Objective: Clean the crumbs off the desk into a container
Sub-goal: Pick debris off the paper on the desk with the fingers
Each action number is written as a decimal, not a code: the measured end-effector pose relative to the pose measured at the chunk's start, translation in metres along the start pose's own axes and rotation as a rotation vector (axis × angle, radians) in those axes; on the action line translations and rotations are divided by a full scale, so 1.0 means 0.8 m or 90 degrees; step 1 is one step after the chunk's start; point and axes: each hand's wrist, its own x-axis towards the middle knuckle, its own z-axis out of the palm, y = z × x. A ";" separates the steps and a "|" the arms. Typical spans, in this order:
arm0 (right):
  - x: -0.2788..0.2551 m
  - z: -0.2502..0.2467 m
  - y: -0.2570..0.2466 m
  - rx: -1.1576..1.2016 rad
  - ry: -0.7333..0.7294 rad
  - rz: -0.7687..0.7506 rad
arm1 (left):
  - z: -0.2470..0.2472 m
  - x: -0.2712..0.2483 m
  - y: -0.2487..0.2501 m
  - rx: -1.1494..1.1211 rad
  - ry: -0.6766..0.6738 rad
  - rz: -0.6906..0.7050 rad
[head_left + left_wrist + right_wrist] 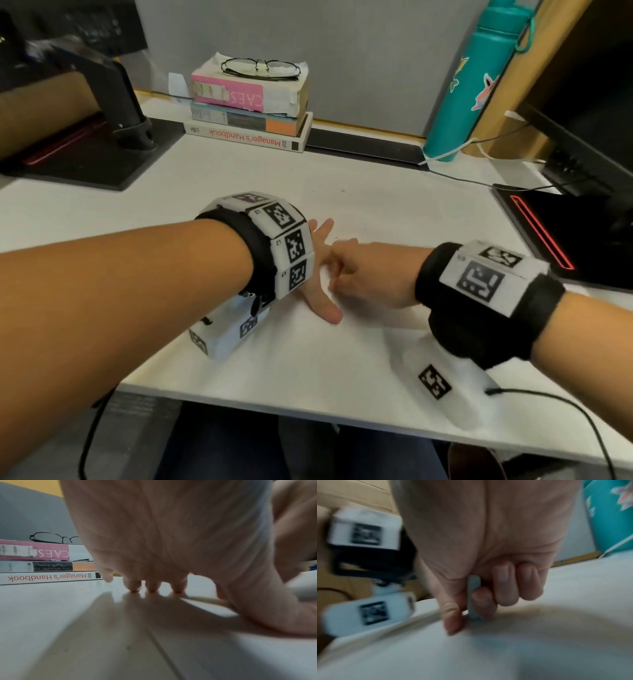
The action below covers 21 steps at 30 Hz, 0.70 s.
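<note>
The left forearm fills the near foreground of the head view, crossing to the left hand [320, 277], which lies spread on the white worktop [359, 192] with fingers straight; the left wrist view shows its fingertips [133, 586] touching the surface and holding nothing. Just beside it, fingers almost touching, the right hand [363, 274] is curled — in the right wrist view its thumb and forefinger pinch a small flat grey-blue piece [473, 596] held upright, lower end on the worktop; what the piece is cannot be told through the blur. A few dark specks of crumbs [337, 192] are scattered on the worktop beyond the hands, near its middle; no container can be made out. At the back stands a stack of books [246, 113] with a pair of glasses [260, 68] on top, and to the right a teal bottle [479, 82] — upright against the partition.
</note>
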 end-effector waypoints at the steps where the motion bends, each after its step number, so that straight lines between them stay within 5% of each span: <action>1: -0.001 0.002 -0.001 0.010 -0.016 -0.020 | 0.000 0.001 0.000 -0.004 0.003 0.002; 6: -0.008 -0.016 0.010 -0.078 0.029 0.076 | -0.001 0.007 -0.002 0.025 -0.003 -0.034; 10: -0.011 0.001 0.004 -0.047 -0.022 -0.017 | -0.002 0.002 0.003 -0.012 0.007 0.003; 13: -0.013 -0.011 0.012 -0.060 0.007 0.052 | -0.006 0.007 0.005 0.046 0.003 -0.033; 18: -0.016 0.004 0.008 -0.011 -0.015 -0.034 | -0.008 0.003 0.009 0.032 0.004 -0.003; 21: -0.014 -0.003 0.013 -0.045 0.029 0.031 | -0.013 0.007 0.007 0.098 -0.002 -0.054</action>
